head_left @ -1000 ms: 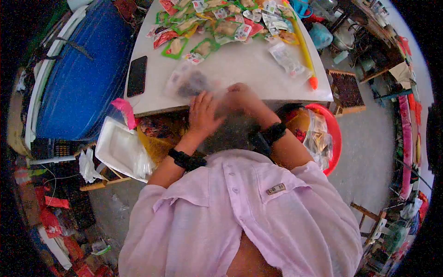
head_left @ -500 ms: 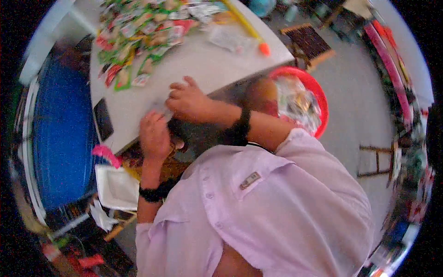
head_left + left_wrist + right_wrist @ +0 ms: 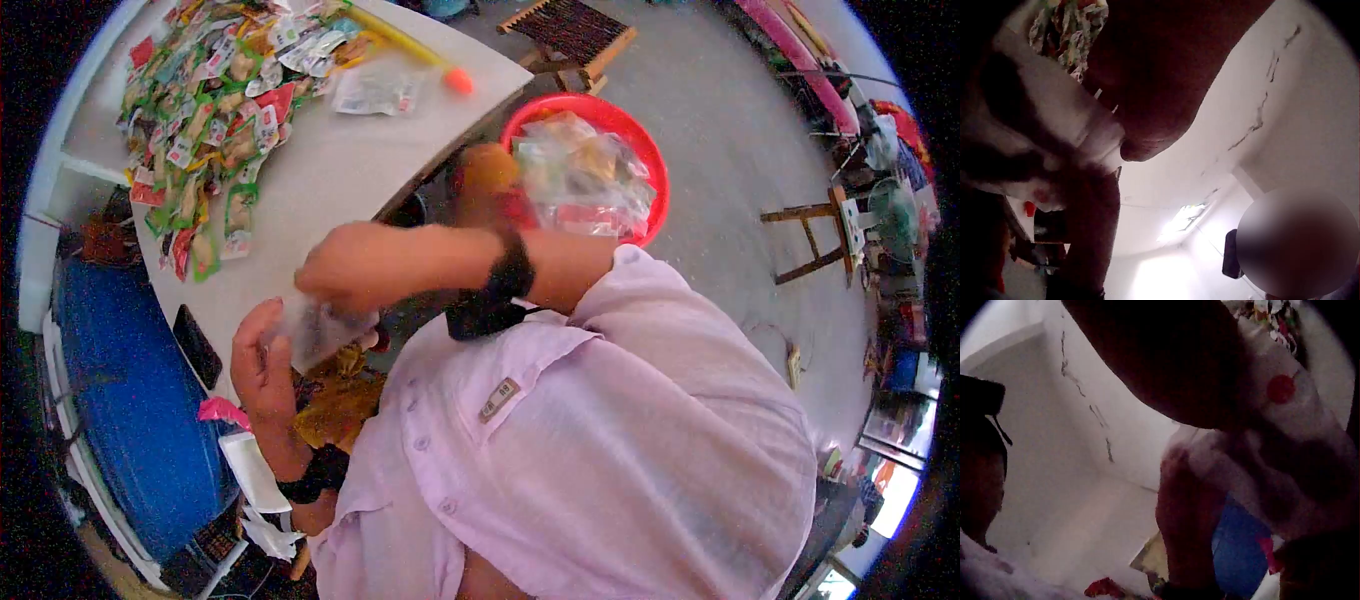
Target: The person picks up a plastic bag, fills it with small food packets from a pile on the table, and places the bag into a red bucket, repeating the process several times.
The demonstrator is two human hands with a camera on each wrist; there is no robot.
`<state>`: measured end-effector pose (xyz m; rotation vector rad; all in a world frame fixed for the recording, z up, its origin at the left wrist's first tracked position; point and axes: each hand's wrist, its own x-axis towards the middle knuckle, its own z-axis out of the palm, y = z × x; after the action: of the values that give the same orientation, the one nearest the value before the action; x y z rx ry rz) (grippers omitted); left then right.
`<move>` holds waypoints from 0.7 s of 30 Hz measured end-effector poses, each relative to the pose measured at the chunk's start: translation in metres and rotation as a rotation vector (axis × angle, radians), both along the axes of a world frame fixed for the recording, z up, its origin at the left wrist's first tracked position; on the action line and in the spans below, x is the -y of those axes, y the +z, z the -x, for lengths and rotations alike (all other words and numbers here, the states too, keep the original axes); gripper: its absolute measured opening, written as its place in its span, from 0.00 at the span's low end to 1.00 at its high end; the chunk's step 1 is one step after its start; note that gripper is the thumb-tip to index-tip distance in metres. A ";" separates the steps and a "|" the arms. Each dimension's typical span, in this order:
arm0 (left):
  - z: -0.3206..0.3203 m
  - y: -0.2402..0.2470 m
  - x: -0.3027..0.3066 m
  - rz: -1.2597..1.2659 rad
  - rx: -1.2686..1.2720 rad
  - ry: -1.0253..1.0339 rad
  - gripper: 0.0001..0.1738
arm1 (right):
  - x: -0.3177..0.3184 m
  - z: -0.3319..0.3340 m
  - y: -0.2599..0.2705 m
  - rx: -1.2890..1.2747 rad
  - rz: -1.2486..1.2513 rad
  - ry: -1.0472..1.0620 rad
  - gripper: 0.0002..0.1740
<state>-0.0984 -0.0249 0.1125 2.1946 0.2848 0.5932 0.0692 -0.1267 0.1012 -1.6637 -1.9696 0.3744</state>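
Note:
Between both hands hangs a clear plastic bag (image 3: 318, 335), blurred in the head view. Dark pieces show through the bag (image 3: 1054, 125) in the left wrist view, and a red round mark sits on the bag (image 3: 1316, 412) in the right wrist view. My left hand (image 3: 262, 362) pinches one side of its edge. The right hand (image 3: 362, 268) reaches across the body, back of the hand up, and grips the other side. In the wrist views the left hand (image 3: 1160, 75) and right hand (image 3: 1172, 362) are dark, their fingertips close together at the bag's edge.
A pile of small colourful food packets (image 3: 205, 140) covers the far side of the white table (image 3: 300, 180). Nearby lie another clear bag (image 3: 375, 92), a yellow stick with an orange tip (image 3: 457, 80) and a phone (image 3: 197, 345). A red basin (image 3: 655, 170) of packets stands beside the table.
My body and head have turned, so the table has swung left in view and the basin shows fully. Both hands have come off the tabletop to its near edge, lifting the bag.

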 end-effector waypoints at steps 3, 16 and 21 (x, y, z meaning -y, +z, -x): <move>-0.004 -0.015 -0.007 0.138 0.035 0.063 0.11 | 0.030 -0.044 0.002 -0.184 -0.033 -0.154 0.07; 0.027 -0.167 -0.050 0.499 -0.487 0.253 0.12 | 0.250 -0.208 -0.057 -0.536 -0.104 -1.212 0.09; 0.053 -0.203 -0.060 0.667 -0.527 0.195 0.12 | 0.279 -0.254 -0.130 0.222 0.105 -1.551 0.12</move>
<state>-0.1516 0.0347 -0.0900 1.6360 0.8481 -0.0147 0.3236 -0.4059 -0.0284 -2.7402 -0.2979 -0.3221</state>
